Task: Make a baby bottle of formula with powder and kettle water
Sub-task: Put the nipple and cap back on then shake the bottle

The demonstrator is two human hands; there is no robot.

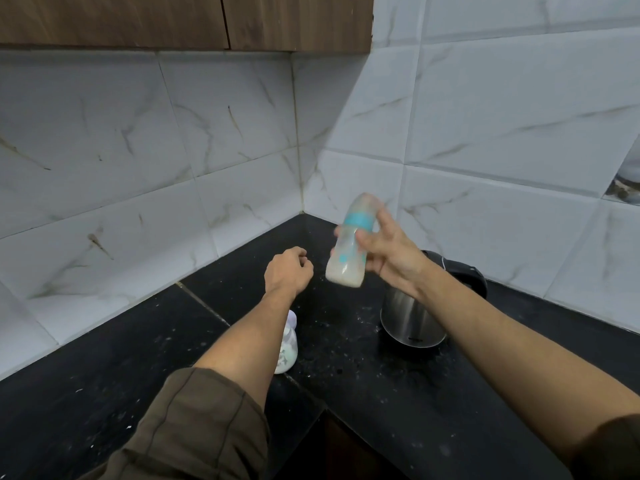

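Note:
My right hand (388,251) grips a capped baby bottle (349,251) with a teal ring, held in the air above the black counter (339,341) and tilted, cap up. The bottle looks blurred and holds milky liquid in its lower part. My left hand (289,270) hovers just left of the bottle with loosely curled fingers and holds nothing. A steel kettle (412,317) with a black lid stands on the counter below my right forearm. A small white container with a pale purple top (287,348) stands partly hidden behind my left forearm.
The counter runs into a corner of white marble-look tiled walls (207,150). Brown wooden cabinets (173,19) hang above. White specks lie scattered on the counter around the kettle. The counter's inner edge drops off at the bottom centre.

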